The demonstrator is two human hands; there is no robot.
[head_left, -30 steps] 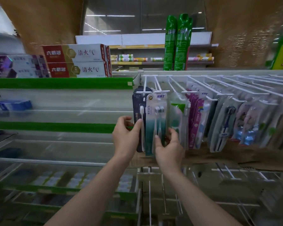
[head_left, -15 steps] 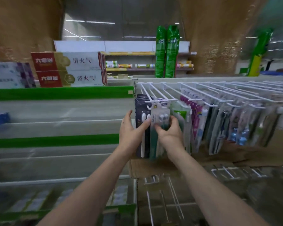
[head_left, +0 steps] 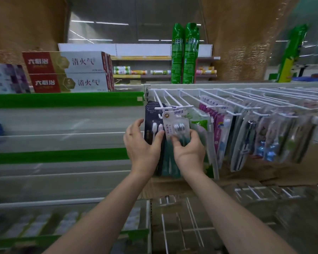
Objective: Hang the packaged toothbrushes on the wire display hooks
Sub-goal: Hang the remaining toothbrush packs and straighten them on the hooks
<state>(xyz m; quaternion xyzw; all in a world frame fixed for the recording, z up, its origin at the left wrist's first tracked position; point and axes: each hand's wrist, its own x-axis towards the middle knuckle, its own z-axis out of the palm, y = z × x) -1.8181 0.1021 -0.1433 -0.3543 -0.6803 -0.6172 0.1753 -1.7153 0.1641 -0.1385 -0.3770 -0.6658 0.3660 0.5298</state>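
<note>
A white-and-teal toothbrush pack point(head_left: 174, 125) sits at the front of a white wire hook point(head_left: 173, 108), its top tilted slightly left. My right hand point(head_left: 189, 151) grips this pack, fingers curled over its front. My left hand point(head_left: 142, 147) holds the dark toothbrush packs point(head_left: 151, 123) hanging just to the left, thumb pressed on their front. Several more packaged toothbrushes point(head_left: 246, 136) hang on hooks to the right.
Red-and-white toothpaste boxes point(head_left: 68, 72) lie on the green-edged shelf point(head_left: 62, 99) at left. Two green bottles point(head_left: 184, 52) stand behind the hook rack. Cardboard point(head_left: 301, 173) lies under the hanging packs. More wire hooks point(head_left: 182, 222) show below my arms.
Both hands stayed on the packs. My right hand slid up the teal pack, and the pack's top now sits higher against the hook's tip. The view shifted.
</note>
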